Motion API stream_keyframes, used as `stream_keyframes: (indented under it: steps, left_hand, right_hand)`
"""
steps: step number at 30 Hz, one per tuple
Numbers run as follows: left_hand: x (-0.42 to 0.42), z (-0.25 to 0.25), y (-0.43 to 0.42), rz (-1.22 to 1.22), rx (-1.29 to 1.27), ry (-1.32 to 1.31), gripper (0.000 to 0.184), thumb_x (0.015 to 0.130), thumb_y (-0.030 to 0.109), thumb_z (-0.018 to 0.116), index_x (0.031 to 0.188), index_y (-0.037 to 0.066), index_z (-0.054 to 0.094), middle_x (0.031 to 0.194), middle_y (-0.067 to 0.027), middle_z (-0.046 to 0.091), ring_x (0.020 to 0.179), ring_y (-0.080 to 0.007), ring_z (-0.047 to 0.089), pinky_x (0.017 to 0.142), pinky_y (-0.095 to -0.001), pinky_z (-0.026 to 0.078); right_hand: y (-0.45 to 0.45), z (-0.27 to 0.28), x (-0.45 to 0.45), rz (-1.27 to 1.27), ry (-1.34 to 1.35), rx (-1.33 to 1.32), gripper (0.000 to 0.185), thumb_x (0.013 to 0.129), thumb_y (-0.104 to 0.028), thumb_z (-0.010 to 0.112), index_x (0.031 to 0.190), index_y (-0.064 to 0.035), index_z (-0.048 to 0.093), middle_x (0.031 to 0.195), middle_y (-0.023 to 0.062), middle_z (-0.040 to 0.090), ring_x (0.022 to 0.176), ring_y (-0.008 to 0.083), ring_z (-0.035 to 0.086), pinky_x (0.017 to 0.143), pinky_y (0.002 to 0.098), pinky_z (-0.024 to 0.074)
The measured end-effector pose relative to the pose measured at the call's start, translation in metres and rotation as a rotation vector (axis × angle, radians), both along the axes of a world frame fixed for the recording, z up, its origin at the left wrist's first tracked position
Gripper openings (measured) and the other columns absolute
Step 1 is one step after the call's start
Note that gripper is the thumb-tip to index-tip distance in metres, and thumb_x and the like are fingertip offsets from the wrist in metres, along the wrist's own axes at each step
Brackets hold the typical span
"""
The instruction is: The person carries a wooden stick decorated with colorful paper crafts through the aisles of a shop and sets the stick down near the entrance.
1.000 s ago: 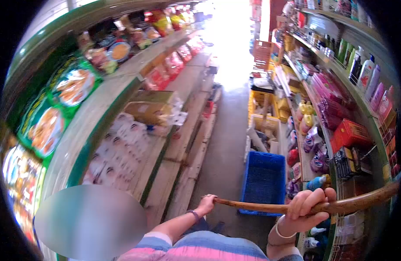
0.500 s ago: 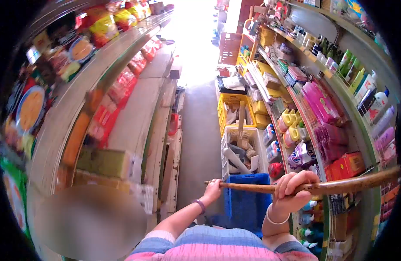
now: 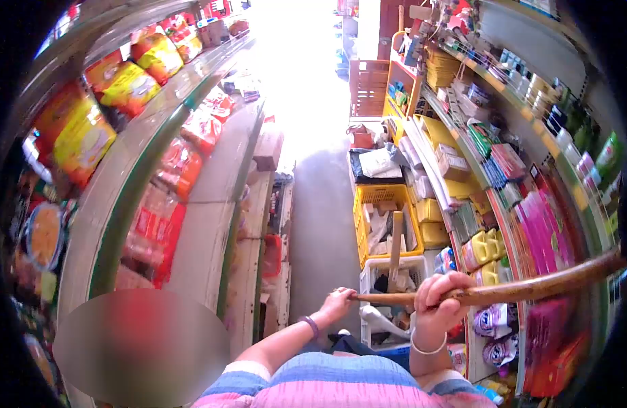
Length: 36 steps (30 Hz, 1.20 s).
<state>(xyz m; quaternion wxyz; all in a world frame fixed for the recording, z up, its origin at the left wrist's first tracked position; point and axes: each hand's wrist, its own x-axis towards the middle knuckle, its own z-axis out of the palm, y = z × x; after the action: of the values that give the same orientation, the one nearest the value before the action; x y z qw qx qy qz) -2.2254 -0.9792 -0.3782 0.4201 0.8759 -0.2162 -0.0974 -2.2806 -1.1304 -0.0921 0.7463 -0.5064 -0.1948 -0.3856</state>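
A long brown wooden pole [image 3: 531, 288] runs across in front of my chest, thin at its left end and thicker toward the right, where it reaches the edge of the view beside the shelves. My left hand [image 3: 336, 306], with a purple band on its wrist, closes round the thin end. Farther along, my right hand [image 3: 439, 306] grips the pole with its fingers wrapped over the top; a pale bangle circles that wrist. Below the pole stands a white crate [image 3: 366, 319] with white pieces and a wooden stick in it.
Shelves line both sides of a narrow grey aisle floor [image 3: 318, 238]. Yellow-and-red bags [image 3: 126, 85] stand on the left. Bottles and packets fill the right shelf, near the pole. A yellow crate [image 3: 361, 238] stands beyond the white one, and bright light comes from the far end.
The view has moved forward along the aisle. The blue crate has mostly passed out of sight beneath me, and the white crate is now under the pole. Both hands keep their hold.
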Motion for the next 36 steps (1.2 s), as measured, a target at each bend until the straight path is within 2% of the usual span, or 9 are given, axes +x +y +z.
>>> stream_keyframes:
  steps: [3,6,10,14,18,25,30,31,36]
  left_hand:
    - [0.083,-0.003,0.009,0.111,-0.020,-0.074,0.020,0.079,0.011,0.058,0.098,0.012,0.061,0.097,-0.0116,0.059,0.090,-0.0320,0.057,0.078,-0.0408,0.047]
    - [0.169,-0.013,0.017,0.219,-0.036,-0.088,0.018,0.079,0.011,0.058,0.097,0.011,0.061,0.093,-0.0129,0.059,0.088,-0.0317,0.057,0.077,-0.0404,0.047]
    - [0.296,-0.046,0.030,0.251,-0.045,-0.079,0.016,0.080,0.008,0.055,0.095,0.010,0.061,0.094,-0.0143,0.058,0.088,-0.0327,0.056,0.077,-0.0398,0.046]
    - [0.427,-0.027,0.038,0.222,0.018,-0.078,0.016,0.081,0.009,0.055,0.096,0.010,0.060,0.095,-0.0141,0.058,0.089,-0.0328,0.056,0.078,-0.0413,0.047]
    - [0.561,-0.007,0.035,0.164,0.054,-0.073,0.017,0.082,0.011,0.054,0.098,0.009,0.059,0.096,-0.0143,0.058,0.091,-0.0330,0.056,0.078,-0.0418,0.047]
    - [0.764,-0.034,0.018,0.135,0.118,-0.081,0.016,0.084,0.011,0.050,0.097,0.007,0.058,0.094,-0.0158,0.058,0.090,-0.0339,0.056,0.077,-0.0419,0.047]
    - [0.922,-0.050,0.007,0.140,0.248,-0.138,0.014,0.082,0.012,0.053,0.094,0.009,0.058,0.092,-0.0158,0.058,0.086,-0.0347,0.056,0.075,-0.0434,0.047]
    - [0.951,-0.041,0.005,0.154,0.252,-0.122,0.014,0.082,0.012,0.053,0.094,0.009,0.058,0.091,-0.0156,0.058,0.086,-0.0346,0.056,0.075,-0.0438,0.047]
    - [1.084,-0.043,0.005,0.198,0.264,-0.086,0.016,0.080,0.010,0.054,0.095,0.008,0.058,0.090,-0.0152,0.058,0.087,-0.0342,0.056,0.076,-0.0427,0.046]
  right_hand:
    - [-0.002,-0.002,0.090,0.099,0.018,-0.014,0.046,0.086,-0.040,0.055,0.114,-0.0053,0.041,0.061,0.0032,0.044,0.049,0.0110,0.041,0.043,0.0229,0.0348]
    - [0.004,-0.004,0.187,0.169,0.024,-0.065,0.050,0.087,-0.045,0.051,0.115,-0.0049,0.040,0.062,0.0029,0.043,0.048,0.0110,0.041,0.042,0.0232,0.0359]
    - [0.014,-0.009,0.313,0.105,0.051,-0.009,0.053,0.086,-0.048,0.050,0.116,-0.0038,0.041,0.062,0.0029,0.043,0.048,0.0112,0.042,0.042,0.0230,0.0380]
    - [0.026,0.012,0.438,0.026,0.052,-0.058,0.052,0.089,-0.045,0.048,0.117,-0.0021,0.040,0.070,0.0040,0.045,0.054,0.0114,0.044,0.046,0.0233,0.0403]
    - [0.028,0.018,0.549,-0.132,0.047,-0.068,0.055,0.088,-0.047,0.048,0.119,-0.0021,0.039,0.070,0.0034,0.043,0.052,0.0111,0.044,0.042,0.0223,0.0408]
    - [-0.005,-0.018,0.744,-0.074,0.072,-0.034,0.054,0.088,-0.044,0.050,0.119,-0.0010,0.040,0.071,0.0044,0.045,0.058,0.0138,0.047,0.048,0.0267,0.0444]
    - [-0.050,-0.029,0.908,-0.041,0.157,-0.142,0.051,0.091,-0.037,0.048,0.121,0.0027,0.039,0.077,0.0062,0.050,0.067,0.0143,0.051,0.066,0.0304,0.0483]
    - [-0.060,-0.029,0.939,-0.053,0.146,-0.212,0.039,0.093,-0.025,0.045,0.117,0.0056,0.045,0.082,0.0074,0.060,0.073,0.0113,0.055,0.067,0.0248,0.0449]
    - [-0.085,-0.014,1.071,-0.100,0.308,-0.359,0.027,0.089,-0.009,0.048,0.112,0.0045,0.048,0.084,0.0060,0.064,0.073,0.0105,0.058,0.067,0.0240,0.0452]
